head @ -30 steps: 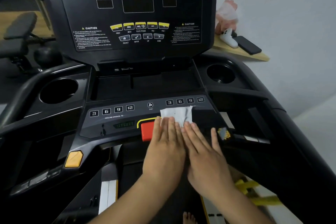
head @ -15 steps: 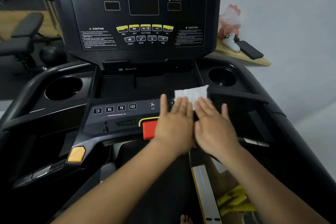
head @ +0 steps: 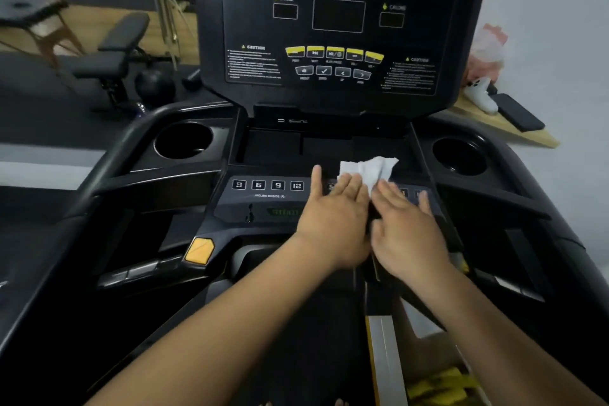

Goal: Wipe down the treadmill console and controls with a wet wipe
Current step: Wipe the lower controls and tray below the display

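Hands: two in my view, both flat, palms down, fingers spread and extended, side by side on the lower control strip.
Left hand (head: 333, 217): open and flat, fingertips pressing the near edge of the wipe; thumb stuck out to the left.
Right hand (head: 407, 227): open and flat, just beside the left one, fingertips over the right-hand number keys and touching the wipe's near right corner.
Wet wipe (head: 369, 168): one, white, crumpled; it lies at the far edge of the control strip, partly over the lip of the tray behind. Its long axis runs left to right, tilted slightly up to the right.
Control strip (head: 263, 204): one grey panel; I count four keys in view on the left, marked 3, 6, 9, 12. The right-hand keys are mostly hidden by my hands.
Orange button (head: 199, 250): one, on the left handle base.
Cup holders: two round wells, left (head: 183, 140) and right (head: 459, 156), either side of the tray.
Console (head: 339, 26): one upright black panel, dark displays, five yellow keys in a row, four grey keys beneath.
Weight bench (head: 115, 53): one, far left, blurred.
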Demonstrator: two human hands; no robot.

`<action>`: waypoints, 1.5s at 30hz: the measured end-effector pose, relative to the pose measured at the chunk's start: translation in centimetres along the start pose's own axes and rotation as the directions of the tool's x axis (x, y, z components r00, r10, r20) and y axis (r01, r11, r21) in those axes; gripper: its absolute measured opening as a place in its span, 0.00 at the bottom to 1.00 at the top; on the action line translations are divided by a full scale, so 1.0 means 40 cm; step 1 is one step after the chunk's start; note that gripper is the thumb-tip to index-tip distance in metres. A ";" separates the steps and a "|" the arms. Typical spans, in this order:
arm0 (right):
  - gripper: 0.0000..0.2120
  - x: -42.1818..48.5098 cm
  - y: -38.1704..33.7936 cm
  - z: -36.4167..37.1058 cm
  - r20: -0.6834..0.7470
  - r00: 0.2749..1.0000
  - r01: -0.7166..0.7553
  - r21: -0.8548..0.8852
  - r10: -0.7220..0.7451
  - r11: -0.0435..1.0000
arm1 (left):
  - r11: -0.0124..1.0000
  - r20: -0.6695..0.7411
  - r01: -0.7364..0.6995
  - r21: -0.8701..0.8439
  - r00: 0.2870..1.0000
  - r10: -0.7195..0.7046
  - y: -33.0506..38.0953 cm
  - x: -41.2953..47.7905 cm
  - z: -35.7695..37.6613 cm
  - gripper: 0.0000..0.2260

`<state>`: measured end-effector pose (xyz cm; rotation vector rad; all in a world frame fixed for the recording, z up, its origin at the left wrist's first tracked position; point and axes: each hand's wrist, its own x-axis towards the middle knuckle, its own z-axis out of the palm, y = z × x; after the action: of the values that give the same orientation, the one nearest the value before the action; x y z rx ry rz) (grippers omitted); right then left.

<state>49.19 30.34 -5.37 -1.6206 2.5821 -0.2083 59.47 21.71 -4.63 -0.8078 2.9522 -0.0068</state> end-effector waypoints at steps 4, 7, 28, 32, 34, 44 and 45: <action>0.29 0.017 -0.129 0.016 0.035 0.988 0.151 -0.002 -0.150 0.989 | 0.989 0.007 0.148 0.010 0.989 -0.148 -0.093 -0.090 0.019 0.33; 0.29 -0.018 -0.172 0.034 0.086 0.968 0.235 0.013 -0.236 0.972 | 0.984 0.006 0.175 0.004 0.984 -0.175 -0.130 -0.151 0.045 0.36; 0.29 0.066 -0.336 0.018 0.170 0.890 0.438 -0.056 -0.424 0.897 | 0.927 -0.125 0.332 -0.176 0.926 -0.356 -0.267 -0.238 0.099 0.38; 0.30 -0.004 -0.391 0.055 0.195 0.846 0.515 -0.058 -0.496 0.855 | 0.911 -0.221 0.315 -0.268 0.900 -0.376 -0.274 -0.341 0.154 0.37; 0.29 -0.037 -0.359 0.067 0.194 0.839 0.527 -0.056 -0.508 0.848 | 0.929 -0.271 0.256 -0.267 0.905 -0.327 -0.244 -0.360 0.180 0.35; 0.28 0.101 -0.302 0.005 0.123 0.952 0.298 -0.149 -0.281 0.943 | 0.961 -0.082 0.267 -0.076 0.958 -0.273 -0.250 -0.144 0.060 0.32; 0.29 0.101 -0.323 0.017 0.112 0.953 0.296 -0.145 -0.282 0.944 | 0.953 -0.080 0.288 -0.096 0.952 -0.295 -0.261 -0.150 0.067 0.32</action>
<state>59.03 21.09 -3.97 -2.0143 2.3381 0.0563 70.12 15.82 -6.56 -1.2833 2.9028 0.0628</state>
